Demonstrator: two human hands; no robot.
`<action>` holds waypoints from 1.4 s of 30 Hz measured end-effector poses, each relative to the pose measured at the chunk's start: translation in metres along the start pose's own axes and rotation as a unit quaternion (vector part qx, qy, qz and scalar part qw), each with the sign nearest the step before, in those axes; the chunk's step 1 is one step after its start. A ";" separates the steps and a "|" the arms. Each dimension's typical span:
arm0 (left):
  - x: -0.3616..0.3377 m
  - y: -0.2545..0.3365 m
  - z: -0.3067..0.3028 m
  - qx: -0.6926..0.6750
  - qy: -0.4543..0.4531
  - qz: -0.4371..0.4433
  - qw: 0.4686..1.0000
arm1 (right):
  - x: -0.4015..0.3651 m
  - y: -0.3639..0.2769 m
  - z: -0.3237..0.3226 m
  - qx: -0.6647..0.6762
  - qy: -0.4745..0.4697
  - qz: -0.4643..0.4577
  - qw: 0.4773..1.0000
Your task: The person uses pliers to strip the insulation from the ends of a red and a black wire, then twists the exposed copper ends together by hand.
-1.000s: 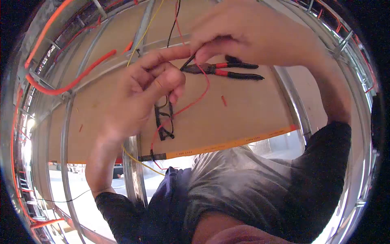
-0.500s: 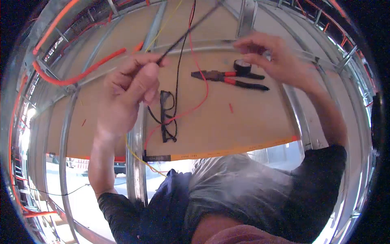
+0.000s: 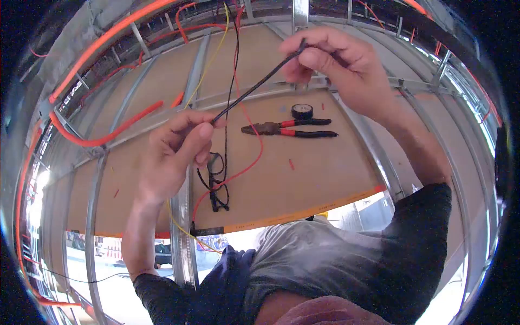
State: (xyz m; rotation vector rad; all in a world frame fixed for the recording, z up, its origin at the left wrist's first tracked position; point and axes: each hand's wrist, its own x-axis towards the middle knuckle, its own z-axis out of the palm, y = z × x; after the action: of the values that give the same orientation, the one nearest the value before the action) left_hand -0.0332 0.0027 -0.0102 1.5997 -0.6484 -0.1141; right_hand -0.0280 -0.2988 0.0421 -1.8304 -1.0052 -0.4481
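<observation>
A black wire [image 3: 259, 85] is stretched at a slant between my two hands. Its lower part is pinched between thumb and fingers of my left hand [image 3: 176, 146]. Near the wire's upper end, my right hand [image 3: 341, 65] grips it, and a short tip sticks out above the thumb. Below the right hand, pliers [image 3: 271, 129] with red and black handles lie on the brown board, beside a roll of black tape [image 3: 301, 111]. Black-framed glasses [image 3: 219, 197] lie just right of my left hand, partly crossed by a red wire [image 3: 254, 157].
Metal studs [image 3: 184, 254] frame the brown board [image 3: 319, 179]. Orange conduit [image 3: 114, 140] curves at the left. A yellow wire [image 3: 211, 51] hangs with other wires from above. Small red scraps [image 3: 291, 164] lie on the board.
My right hand has moved up and left from beside the tape and closed on the black wire's upper part. The view has shifted, so the pliers and glasses appear lower.
</observation>
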 end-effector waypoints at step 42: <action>0.034 0.038 0.046 0.157 -0.110 -0.041 0.980 | -0.105 0.081 0.033 -0.419 -0.141 0.162 0.882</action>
State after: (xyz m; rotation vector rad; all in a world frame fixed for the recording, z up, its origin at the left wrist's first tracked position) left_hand -0.0378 -0.0533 0.0287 1.9375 -0.8017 -0.2640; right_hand -0.0298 -0.3318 -0.0899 -2.8595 -0.6948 -0.4508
